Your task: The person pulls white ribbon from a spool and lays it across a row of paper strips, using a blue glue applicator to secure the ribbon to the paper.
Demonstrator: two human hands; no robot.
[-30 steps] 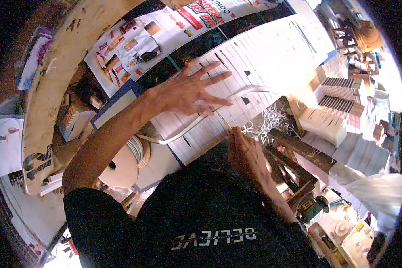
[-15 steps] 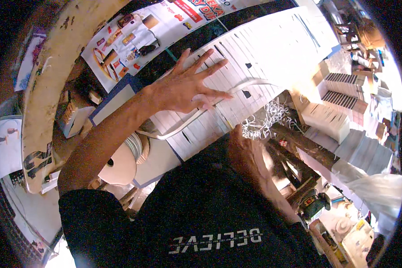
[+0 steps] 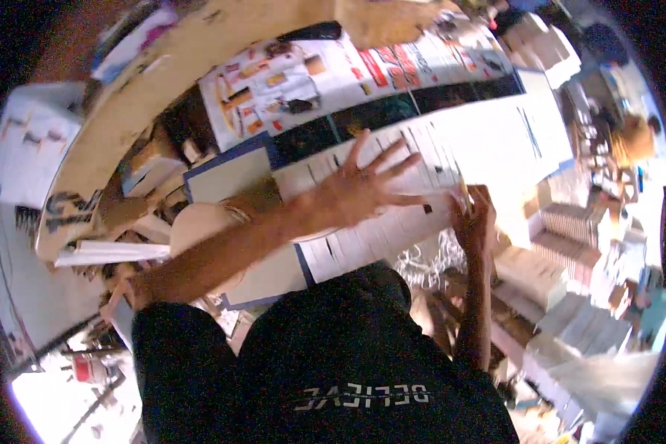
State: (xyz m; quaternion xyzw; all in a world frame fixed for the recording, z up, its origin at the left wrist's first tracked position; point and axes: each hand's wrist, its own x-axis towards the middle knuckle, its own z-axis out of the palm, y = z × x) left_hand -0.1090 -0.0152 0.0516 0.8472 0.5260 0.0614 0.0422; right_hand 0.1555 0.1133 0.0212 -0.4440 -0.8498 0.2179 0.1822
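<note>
My left hand (image 3: 366, 186) lies with its fingers spread over a long row of white paper blocks (image 3: 362, 248), marked by thin dark gaps. To its right, my right hand (image 3: 476, 213) is raised by the row, fingers closed; a thin pale yellowish piece shows at the fingertips, too blurred to name. Under my left forearm sits a round beige roll (image 3: 192, 231), partly hidden by the arm. A pale board with blue edges (image 3: 226, 175) lies beneath the roll and the row's left end.
A printed poster (image 3: 274, 85) lies beyond the row. Shredded white paper strips (image 3: 425, 263) sit near my body. Stacked paper blocks (image 3: 529, 274) stand at the right. What looks like another person's hand (image 3: 120, 296) is by my left elbow. A worn yellowish beam (image 3: 96, 159) curves along the left.
The view has shifted. My right hand has come up from beside my body to the row. My left hand stays spread over the row, and the white strip beneath it is now mostly hidden.
</note>
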